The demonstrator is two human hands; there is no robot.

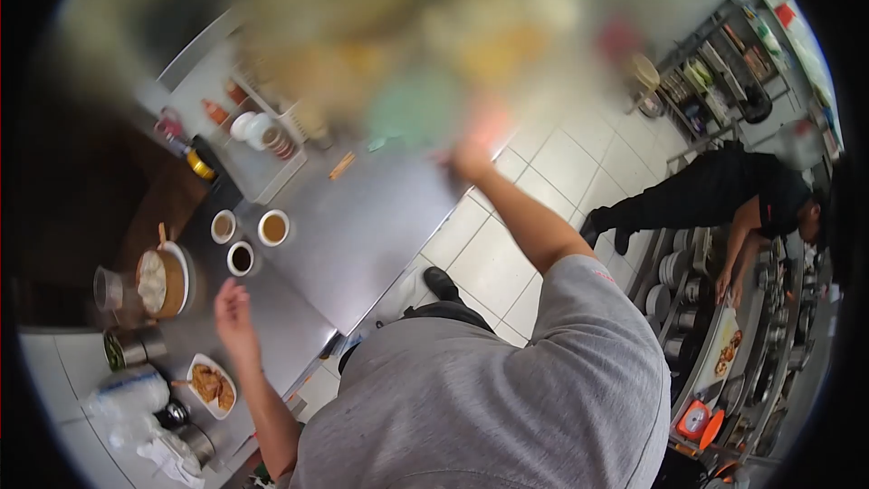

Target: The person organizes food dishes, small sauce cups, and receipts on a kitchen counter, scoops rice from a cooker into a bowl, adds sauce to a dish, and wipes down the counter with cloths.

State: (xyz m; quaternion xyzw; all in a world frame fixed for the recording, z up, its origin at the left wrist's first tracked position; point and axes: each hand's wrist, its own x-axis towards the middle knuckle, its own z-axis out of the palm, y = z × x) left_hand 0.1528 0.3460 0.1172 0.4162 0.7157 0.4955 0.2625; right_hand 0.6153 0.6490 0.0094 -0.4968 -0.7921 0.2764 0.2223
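My left hand [235, 315] is raised near the left side of the steel table [348, 240], its fingers apart and nothing in them. Just beyond its fingertips stand a cup of dark sauce [241, 258], a cup of light brown liquid [224, 226] and a cup of amber liquid [273, 228]. My right hand [471, 159] is at the table's right edge, next to a blurred green round shape [412, 113]. Blur hides its fingers and anything they may hold. Small wooden sticks [341, 166] lie on the table between the two hands.
A round wooden container [161, 282], a white dish of brown food [212, 387] and metal pots [136, 346] stand at the left. Bottles [262, 134] fill a tray behind. At the right, a person in dark clothes [715, 186] bends over a counter with food. Blur covers the top.
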